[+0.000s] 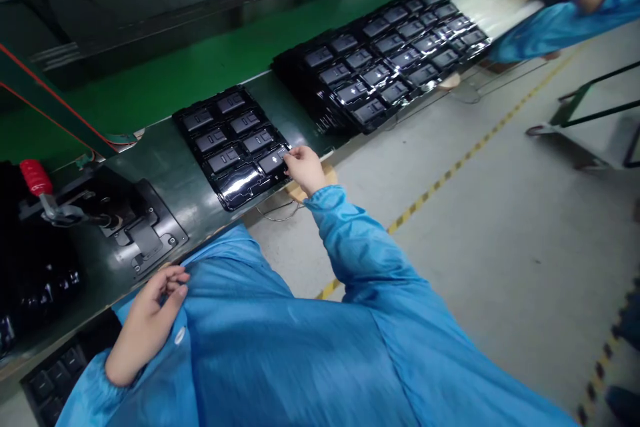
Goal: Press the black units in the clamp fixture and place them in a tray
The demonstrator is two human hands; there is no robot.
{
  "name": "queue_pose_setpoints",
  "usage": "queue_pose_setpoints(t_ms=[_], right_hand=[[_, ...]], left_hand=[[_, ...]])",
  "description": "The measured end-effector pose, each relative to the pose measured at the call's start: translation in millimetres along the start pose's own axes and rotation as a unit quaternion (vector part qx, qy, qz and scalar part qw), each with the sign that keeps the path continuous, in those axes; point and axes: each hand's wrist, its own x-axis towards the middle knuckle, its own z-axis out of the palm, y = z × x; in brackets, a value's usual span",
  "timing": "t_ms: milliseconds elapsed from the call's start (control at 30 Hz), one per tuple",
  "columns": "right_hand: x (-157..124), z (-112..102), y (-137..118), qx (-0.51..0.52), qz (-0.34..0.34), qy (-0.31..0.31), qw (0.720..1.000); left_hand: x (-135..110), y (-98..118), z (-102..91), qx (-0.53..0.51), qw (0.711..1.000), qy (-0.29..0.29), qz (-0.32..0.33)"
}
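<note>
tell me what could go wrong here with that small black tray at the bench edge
1. The small black tray sits at the bench edge, its near corner seemingly over the lip; a tug by the right hand might tip it to the floor.
2. The right hand's fingertips pinch one dark part at the tray's edge; it could slip out.
3. The left hand rests on the blue coat, not steadying anything.

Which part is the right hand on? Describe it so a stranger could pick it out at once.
Start at the dark green bench and find the small black tray nearest the person, not the big stack of trays farther along. The dark rectangular part sits in the tray's right column, beside the one empty shiny pocket. It alone has the right hand touching it with its fingers.
</note>
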Motion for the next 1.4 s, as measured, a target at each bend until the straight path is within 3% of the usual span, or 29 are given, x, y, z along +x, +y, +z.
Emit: queue_pose_setpoints(t_ms=[100,167,233,300,333,367,400,467,533,567,667,767,833,900,1100,1400], right_hand=[[-3,-12,-5,-0.069,-0.057,-0.002,0.996],[-17,-18,-7,-0.101,-0.093,-0.016,0.99],[-36,-15,-3,-0.161,-0.153,0.006,0.975],[-59,1,9,-0.201,-0.243,0.035,0.948],[-73,13,16,-0.197,-0.285,0.017,0.938],[-91,27,23,-0.182,-0.326,-0.031,0.927],[-111,40,29,-0.162,-0.366,-0.118,0.909],[-157,64,35,-0.096,-0.406,-0.305,0.856],[-195,83,34,-0.06,-0.396,-0.467,0.788],[-208,92,30,-0.059,-0.392,-0.515,0.76],[-222,114,11,-0.102,-0.409,-0.558,0.715],[-224,130,-6,-0.127,-0.441,-0.575,0.677],[-230,136,-11,-0.116,-0.45,-0.589,0.661],[-237,141,-10,-0.107,-0.45,-0.587,0.664],[-240,145,-6,-0.111,-0.427,-0.59,0.676],[-245,146,-2,-0.105,-0.408,-0.586,0.693]], left_hand=[[-25,-8,-10.7,0.026,0.998,0.054,0.002],[-46,1,-18.4,0.058,0.996,0.071,0.018],[-68,20,-31.3,0.104,0.992,0.048,0.051],[-86,37,-55.0,0.152,0.982,-0.027,0.109],[-95,44,-70.9,0.166,0.974,-0.064,0.141],[-106,47,-88.3,0.173,0.969,-0.075,0.162],[-118,49,-106.0,0.179,0.967,-0.062,0.171],[-144,46,-138.9,0.211,0.965,0.03,0.152],[-166,36,-168.5,0.261,0.945,0.168,0.102],[-173,29,-183.2,0.285,0.928,0.23,0.074],[-174,-2,-232.0,0.33,0.879,0.345,-0.004],[-161,-41,-283.3,0.381,0.834,0.394,-0.062],[-154,-63,-311.2,0.432,0.819,0.372,-0.068],[-151,-77,-330.2,0.461,0.82,0.333,-0.059],[-150,-78,-348.0,0.489,0.836,0.247,-0.038],[-145,-50,-338.9,0.562,0.8,0.2,-0.068]])
